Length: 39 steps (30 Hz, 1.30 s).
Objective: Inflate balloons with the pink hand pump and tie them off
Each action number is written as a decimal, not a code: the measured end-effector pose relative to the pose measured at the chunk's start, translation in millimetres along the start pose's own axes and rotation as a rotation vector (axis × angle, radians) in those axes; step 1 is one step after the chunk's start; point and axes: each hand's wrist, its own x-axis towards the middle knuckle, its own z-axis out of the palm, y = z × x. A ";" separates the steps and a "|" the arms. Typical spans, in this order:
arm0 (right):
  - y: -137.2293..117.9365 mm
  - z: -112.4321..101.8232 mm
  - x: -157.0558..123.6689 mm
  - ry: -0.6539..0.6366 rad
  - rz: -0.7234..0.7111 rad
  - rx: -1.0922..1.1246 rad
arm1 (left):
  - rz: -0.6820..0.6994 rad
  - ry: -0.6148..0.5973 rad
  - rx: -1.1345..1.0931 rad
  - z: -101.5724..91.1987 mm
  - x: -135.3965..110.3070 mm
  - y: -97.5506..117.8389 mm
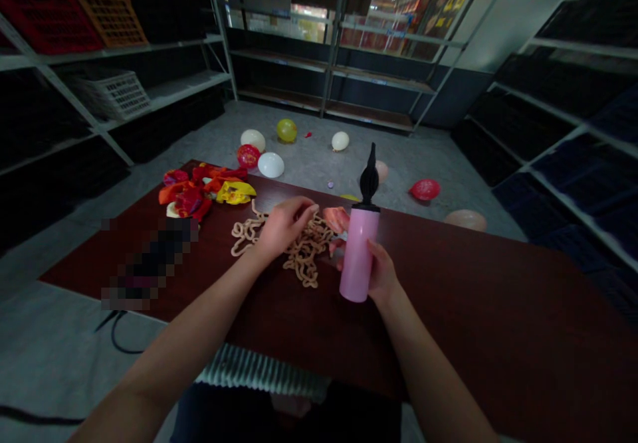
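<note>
My right hand (383, 271) is wrapped round the pink barrel of a balloon pump (356, 254), held upright above the table with its black nozzle end up. A small pinkish-orange piece (336, 218) shows just left of the barrel; I cannot tell what it is. My left hand (288, 227) is closed, fingertips pinched together, over a tangled pile of tan cord-like strands (304, 257). Whatever may lie in that pinch is hidden. To the left lies a heap of limp red, orange and yellow balloons (192, 194).
The dark brown table (478, 323) spans the front. A blurred-out dark object (157, 260) lies on its left side. Inflated balloons, among them a yellow one (286, 131) and a red one (425, 189), rest on the floor beyond. Metal shelves (329, 64) stand around.
</note>
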 end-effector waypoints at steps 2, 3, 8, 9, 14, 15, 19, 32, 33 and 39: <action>1.1 0.0 0.3 -0.020 -0.014 -0.009 | -0.133 -0.210 -0.214 10.1 -5.5 11.2; 1.6 0.4 0.3 -0.037 -0.021 -0.015 | -0.190 -0.302 -0.334 14.9 -8.0 15.2; 3.7 5.0 -1.4 -0.158 0.020 -0.052 | -0.449 -0.244 -0.833 28.2 -12.0 19.9; 4.2 5.7 -1.5 -0.167 0.031 -0.062 | -0.504 -0.193 -0.889 28.5 -11.4 19.8; 6.9 4.5 1.0 -0.128 0.028 -0.099 | -0.663 -0.072 -1.090 22.6 -6.0 24.7; 7.2 3.9 1.6 -0.124 0.032 -0.110 | -0.668 -0.041 -1.138 20.5 -4.3 25.6; 5.6 3.3 1.1 -0.178 0.037 -0.158 | -0.760 0.158 -1.274 8.0 5.8 20.0; 7.8 1.2 -3.6 -0.272 0.233 -0.210 | -0.776 0.456 -1.399 -15.8 17.6 -14.2; 8.7 0.8 -3.7 -0.275 0.248 -0.211 | -0.780 0.449 -1.402 -14.7 17.5 -13.0; 10.1 2.0 -4.0 -0.280 0.296 -0.222 | -0.776 0.411 -1.405 -11.4 17.1 -9.6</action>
